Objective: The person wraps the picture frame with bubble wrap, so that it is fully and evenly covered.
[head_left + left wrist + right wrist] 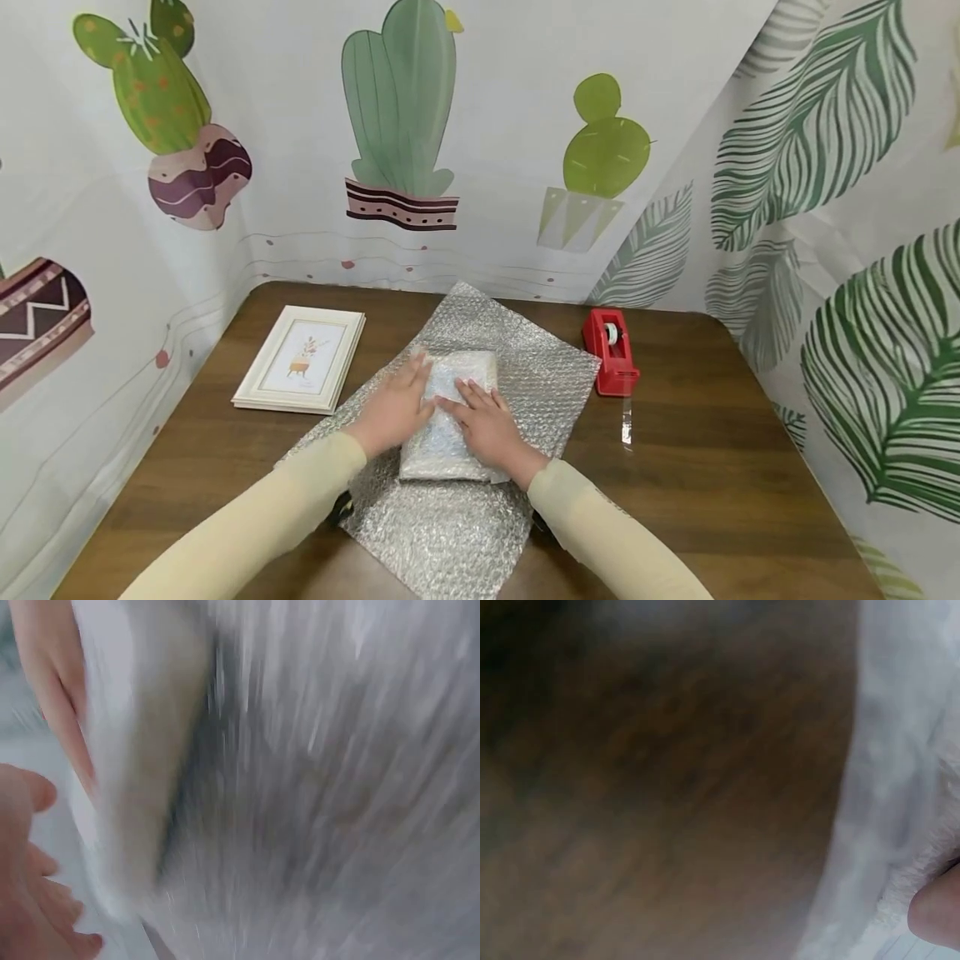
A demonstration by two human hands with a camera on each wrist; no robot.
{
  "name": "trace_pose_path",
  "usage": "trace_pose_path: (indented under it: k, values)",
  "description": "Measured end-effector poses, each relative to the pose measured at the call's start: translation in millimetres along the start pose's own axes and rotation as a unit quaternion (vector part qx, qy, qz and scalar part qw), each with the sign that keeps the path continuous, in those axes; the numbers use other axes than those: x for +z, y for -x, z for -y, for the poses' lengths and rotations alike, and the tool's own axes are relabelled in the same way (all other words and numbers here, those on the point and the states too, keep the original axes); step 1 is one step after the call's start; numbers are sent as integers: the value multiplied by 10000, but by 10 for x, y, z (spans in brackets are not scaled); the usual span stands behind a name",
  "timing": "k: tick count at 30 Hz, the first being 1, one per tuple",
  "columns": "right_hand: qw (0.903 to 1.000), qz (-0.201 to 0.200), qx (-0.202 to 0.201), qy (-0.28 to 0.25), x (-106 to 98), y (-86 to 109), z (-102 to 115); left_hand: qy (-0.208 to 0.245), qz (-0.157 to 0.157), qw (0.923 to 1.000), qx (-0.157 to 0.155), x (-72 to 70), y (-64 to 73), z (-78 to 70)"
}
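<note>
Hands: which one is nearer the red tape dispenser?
The right hand, on the wrapped parcel, on the side toward the red tape dispenser. The left hand is at the parcel's opposite side, nearer the white picture frame.

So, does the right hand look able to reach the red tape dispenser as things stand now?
Probably yes. The right hand rests on the wrapped bundle, apparently gripping nothing, and the red tape dispenser stands off to its right; only the low bubble wrap sheet seems to lie between them.
</note>
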State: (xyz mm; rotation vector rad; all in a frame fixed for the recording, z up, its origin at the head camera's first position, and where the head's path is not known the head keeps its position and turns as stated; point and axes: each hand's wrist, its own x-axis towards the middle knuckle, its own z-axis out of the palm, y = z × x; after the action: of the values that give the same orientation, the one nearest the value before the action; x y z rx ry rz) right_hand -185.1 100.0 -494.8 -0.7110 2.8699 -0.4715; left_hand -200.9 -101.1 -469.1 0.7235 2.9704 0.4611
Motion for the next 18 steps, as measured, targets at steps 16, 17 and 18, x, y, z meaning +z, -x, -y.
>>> trace_pose_path:
  k: [16,17,18]
  values:
    - [9992,-205,-155,319,38,-13,-37,215,917,9950,-318,253,144,-238]
    - [9990,-235,-167,327,32,-13,-39,243,901,9951,-327,251,129,-236]
    - [9990,-263,-162,335,22,-9,-41,282,900,9950,-325,245,113,-238]
